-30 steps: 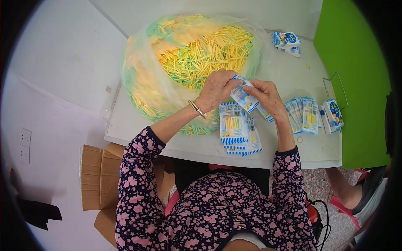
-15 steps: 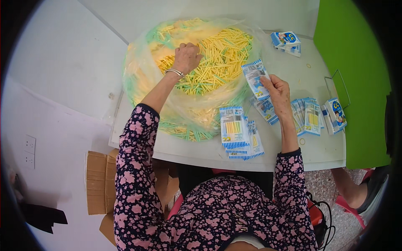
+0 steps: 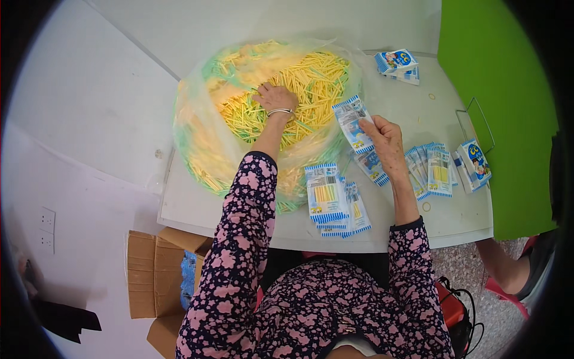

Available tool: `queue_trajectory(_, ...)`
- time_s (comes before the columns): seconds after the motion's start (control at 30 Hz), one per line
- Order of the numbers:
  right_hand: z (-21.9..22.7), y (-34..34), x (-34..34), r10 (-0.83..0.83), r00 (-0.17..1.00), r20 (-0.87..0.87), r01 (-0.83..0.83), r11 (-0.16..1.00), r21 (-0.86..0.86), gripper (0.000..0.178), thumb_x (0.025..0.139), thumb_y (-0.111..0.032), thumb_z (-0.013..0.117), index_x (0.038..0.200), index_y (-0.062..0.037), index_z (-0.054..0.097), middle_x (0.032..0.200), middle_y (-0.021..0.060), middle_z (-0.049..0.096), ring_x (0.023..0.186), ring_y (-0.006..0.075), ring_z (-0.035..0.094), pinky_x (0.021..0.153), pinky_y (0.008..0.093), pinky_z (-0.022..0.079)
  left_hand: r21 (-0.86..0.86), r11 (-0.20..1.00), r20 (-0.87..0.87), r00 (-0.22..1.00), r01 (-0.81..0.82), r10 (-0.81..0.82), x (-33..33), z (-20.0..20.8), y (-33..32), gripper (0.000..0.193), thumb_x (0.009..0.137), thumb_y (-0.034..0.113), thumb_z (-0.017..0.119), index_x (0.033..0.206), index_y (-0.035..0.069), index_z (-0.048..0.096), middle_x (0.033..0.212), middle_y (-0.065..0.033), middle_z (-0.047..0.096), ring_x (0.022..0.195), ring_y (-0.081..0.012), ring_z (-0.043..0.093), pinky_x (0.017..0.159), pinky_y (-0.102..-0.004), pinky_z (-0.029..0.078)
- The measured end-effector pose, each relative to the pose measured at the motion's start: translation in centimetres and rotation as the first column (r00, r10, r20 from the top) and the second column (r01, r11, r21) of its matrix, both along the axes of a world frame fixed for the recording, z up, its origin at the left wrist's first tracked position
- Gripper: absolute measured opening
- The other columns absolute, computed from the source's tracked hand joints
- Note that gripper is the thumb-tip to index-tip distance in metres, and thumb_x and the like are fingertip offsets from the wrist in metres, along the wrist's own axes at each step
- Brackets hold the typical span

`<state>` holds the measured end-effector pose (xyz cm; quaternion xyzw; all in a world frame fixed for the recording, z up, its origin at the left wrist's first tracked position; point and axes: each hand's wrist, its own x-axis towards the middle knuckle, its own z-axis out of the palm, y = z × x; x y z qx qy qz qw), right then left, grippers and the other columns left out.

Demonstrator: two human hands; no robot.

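A large clear plastic bag [image 3: 200, 158] lies open on the table, heaped with thin yellow and green sticks [image 3: 311, 78]. My left hand [image 3: 276, 99] rests on the sticks inside it, palm down, fingers a little apart; the fingertips are partly hidden among the sticks. To the right of the bag, my right hand [image 3: 385, 140] pinches a flat blue and white packet [image 3: 351, 119] between thumb and fingers. Under that hand lies another blue and white packet [image 3: 372, 165]. A small stack of packets [image 3: 326, 194], with sticks showing through their windows, sits near the table's front edge.
More packets [image 3: 439, 170] fan out at the right, beside an upright-leaning packet [image 3: 476, 161]. Others [image 3: 396, 63] lie at the back. A green panel [image 3: 502, 119] with a wire handle [image 3: 491, 122] borders the right side. Below left stands an open cardboard box [image 3: 142, 275]. Another person's arm [image 3: 502, 266] shows at lower right.
My left hand has moved down and to the right across the sticks, its fingers now more spread. The right hand still holds its packet. The whole view has shifted slightly.
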<state>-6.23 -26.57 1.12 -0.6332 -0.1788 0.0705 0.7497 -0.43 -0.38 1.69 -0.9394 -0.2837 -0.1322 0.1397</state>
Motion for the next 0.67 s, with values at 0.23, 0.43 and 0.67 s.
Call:
queue_trajectory(0.23,0.8,0.3,-0.5,-0.007,1.000,0.002,0.007,1.000,-0.014,0.023,0.085,-0.019,0.058,0.069,-0.0033,0.055,0.061,-0.0067,0.047,0.056,-0.0003,0.037,0.048,0.0188,0.030,-0.057,0.996,0.138,0.987,-0.074,0.082,0.9,-1.6,0.8,0.028,0.078,0.020,0.053,0.097,0.002,0.063,0.106,-0.0132,0.047,0.104,-0.0297,0.038,0.086,-0.0490,0.025)
queue_trajectory(0.43,0.4,-0.1,-0.3,-0.023,1.000,0.010,0.023,0.999,-0.036,0.024,0.085,-0.019,0.058,0.068,-0.0036,0.054,0.061,-0.0067,0.047,0.055,-0.0003,0.036,0.048,0.0190,0.029,-0.319,0.946,0.024,0.998,-0.054,0.065,0.3,0.3,0.4,0.030,0.078,0.017,0.052,0.101,0.000,0.061,0.112,-0.0153,0.046,0.105,-0.0319,0.039,0.087,-0.0486,0.025)
queue_trajectory(0.67,0.4,0.1,-0.3,-0.003,1.000,-0.014,0.003,1.000,-0.013,0.022,0.085,-0.020,0.059,0.071,-0.0028,0.057,0.062,-0.0060,0.049,0.056,0.0000,0.038,0.049,0.0186,0.031,-0.476,0.874,-0.102,0.994,-0.094,0.051,-0.1,2.4,1.6,0.035,0.080,0.022,0.053,0.109,0.004,0.059,0.127,-0.0188,0.040,0.117,-0.0349,0.033,0.091,-0.0507,0.025)
